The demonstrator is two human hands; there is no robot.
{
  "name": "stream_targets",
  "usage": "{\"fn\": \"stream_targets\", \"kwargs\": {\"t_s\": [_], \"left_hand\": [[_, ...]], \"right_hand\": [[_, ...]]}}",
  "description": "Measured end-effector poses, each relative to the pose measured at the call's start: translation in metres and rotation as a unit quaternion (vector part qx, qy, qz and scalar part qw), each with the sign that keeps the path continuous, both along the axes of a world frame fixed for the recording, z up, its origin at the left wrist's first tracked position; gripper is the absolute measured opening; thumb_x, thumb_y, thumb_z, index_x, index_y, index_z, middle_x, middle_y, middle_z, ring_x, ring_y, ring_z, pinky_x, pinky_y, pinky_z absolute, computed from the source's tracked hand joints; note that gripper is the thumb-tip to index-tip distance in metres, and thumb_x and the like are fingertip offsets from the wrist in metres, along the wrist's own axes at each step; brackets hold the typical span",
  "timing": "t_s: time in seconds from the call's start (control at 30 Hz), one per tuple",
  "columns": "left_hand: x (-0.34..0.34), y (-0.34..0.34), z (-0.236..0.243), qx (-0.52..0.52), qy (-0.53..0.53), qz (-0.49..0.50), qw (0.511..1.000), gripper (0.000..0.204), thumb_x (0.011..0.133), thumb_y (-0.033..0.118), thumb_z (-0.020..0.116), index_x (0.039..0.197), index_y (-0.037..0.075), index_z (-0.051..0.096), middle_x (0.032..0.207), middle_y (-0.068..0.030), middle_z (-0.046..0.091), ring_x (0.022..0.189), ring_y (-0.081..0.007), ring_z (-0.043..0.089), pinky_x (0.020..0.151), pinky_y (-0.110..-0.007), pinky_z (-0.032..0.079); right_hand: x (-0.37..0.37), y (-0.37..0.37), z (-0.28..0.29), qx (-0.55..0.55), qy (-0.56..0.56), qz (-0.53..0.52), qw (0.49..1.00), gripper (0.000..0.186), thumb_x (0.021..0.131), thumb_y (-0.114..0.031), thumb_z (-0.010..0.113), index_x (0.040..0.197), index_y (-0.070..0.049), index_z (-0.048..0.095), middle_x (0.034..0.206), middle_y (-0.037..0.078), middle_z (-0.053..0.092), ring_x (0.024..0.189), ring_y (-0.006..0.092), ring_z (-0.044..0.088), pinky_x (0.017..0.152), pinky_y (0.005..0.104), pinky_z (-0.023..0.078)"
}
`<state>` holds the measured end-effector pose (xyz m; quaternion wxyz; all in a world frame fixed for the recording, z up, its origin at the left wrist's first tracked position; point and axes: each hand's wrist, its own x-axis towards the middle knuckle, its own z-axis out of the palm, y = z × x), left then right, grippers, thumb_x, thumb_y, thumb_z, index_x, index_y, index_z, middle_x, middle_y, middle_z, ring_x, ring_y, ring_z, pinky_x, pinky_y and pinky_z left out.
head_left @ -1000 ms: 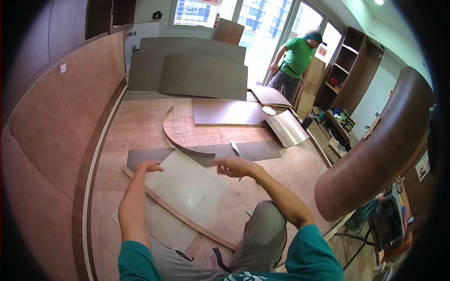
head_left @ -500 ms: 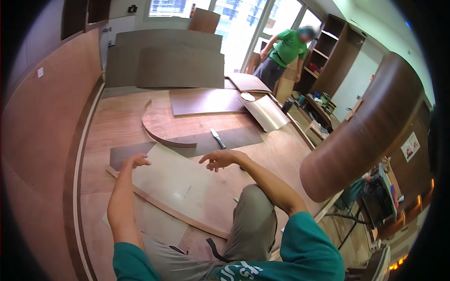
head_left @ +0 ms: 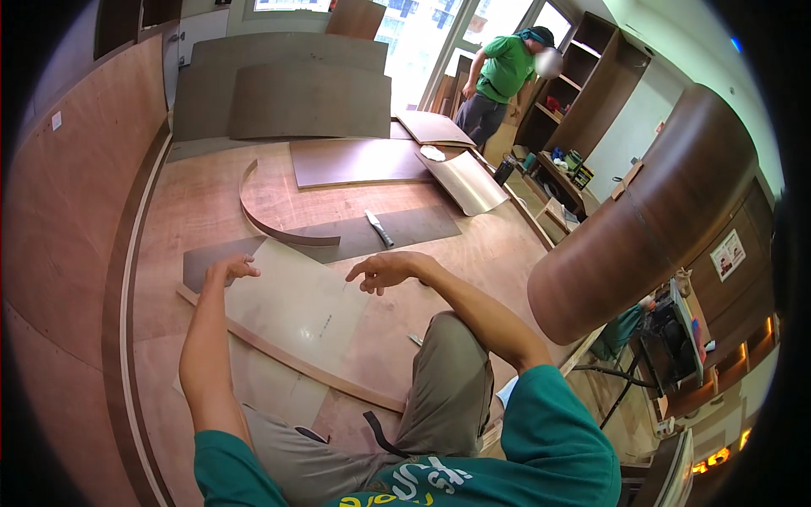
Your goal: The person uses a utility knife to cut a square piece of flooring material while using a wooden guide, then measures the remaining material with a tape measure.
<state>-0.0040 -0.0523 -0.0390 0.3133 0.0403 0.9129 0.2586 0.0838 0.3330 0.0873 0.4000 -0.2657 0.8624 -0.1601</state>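
My left hand point(head_left: 231, 269) hangs over the upper left corner of a pale thin sheet point(head_left: 296, 296), its fingers loosely bent and nothing visible in them. Over the sheet's right side is my right hand point(head_left: 382, 272), index finger stretched out and the others partly curled. It seems to hold nothing. Whether either hand touches the sheet I cannot tell. A narrow wooden strip point(head_left: 296, 365) runs along the sheet's near edge. Beyond my right hand lies a flat-bladed tool with a dark handle point(head_left: 380, 230). Part of a dark grey-brown sheet point(head_left: 414, 226) sticks out beneath it.
A curved brown strip point(head_left: 281, 233) and a brown panel point(head_left: 359, 162) lie farther off. Large grey-brown sheets point(head_left: 312, 103) lean at the back. A big curved brown panel point(head_left: 650, 220) stands at right. Another person in green point(head_left: 507, 72) stands by the shelves.
The whole view has shifted, so things sit slightly higher and more to the left. My hands keep almost the same pose above the pale sheet. The other person has moved their head.
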Motion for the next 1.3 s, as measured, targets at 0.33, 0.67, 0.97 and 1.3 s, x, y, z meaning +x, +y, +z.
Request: {"fn": "stream_targets", "kwargs": {"t_s": [0.33,0.67,0.97,1.3], "left_hand": [[-0.001,0.009,0.003,-0.024,0.030,-0.027,0.999,0.075,0.080,0.040,0.068,0.140,0.006,0.038,0.139,-0.0168,0.045,0.123,-0.0312,0.048,0.097,-0.042,0.043],[0.001,0.010,0.003,0.002,-0.001,0.006,1.000,0.077,0.079,0.035,0.071,0.141,0.005,0.036,0.132,-0.0154,0.052,0.120,-0.0302,0.050,0.101,-0.042,0.040],[-0.002,0.011,0.002,-0.019,-0.004,-0.006,1.000,0.075,0.082,0.036,0.068,0.141,0.004,0.035,0.137,-0.0155,0.047,0.122,-0.0289,0.048,0.098,-0.042,0.042],[-0.027,-0.020,-0.040,-0.026,0.022,-0.049,0.998,0.075,0.078,0.050,0.066,0.139,0.014,0.041,0.130,-0.0161,0.054,0.119,-0.0287,0.052,0.098,-0.045,0.042]], "right_hand": [[0.002,0.005,0.002,-0.001,-0.004,0.008,1.000,0.048,0.092,-0.026,0.050,0.138,-0.014,0.042,0.103,0.013,0.066,0.090,0.0231,0.067,0.072,0.0399,0.052],[0.007,0.000,0.005,0.000,-0.009,0.007,1.000,0.046,0.092,-0.024,0.050,0.136,-0.011,0.043,0.102,0.014,0.066,0.087,0.0226,0.067,0.077,0.0394,0.051],[0.008,0.001,0.012,0.006,-0.003,-0.007,1.000,0.044,0.092,-0.022,0.050,0.135,-0.012,0.044,0.101,0.013,0.066,0.085,0.0210,0.067,0.076,0.0380,0.051],[0.030,0.100,-0.170,-0.005,0.168,-0.020,0.986,0.032,0.084,-0.015,0.064,0.116,-0.013,0.059,0.083,0.007,0.067,0.072,0.0191,0.065,0.067,0.0348,0.052]]}}
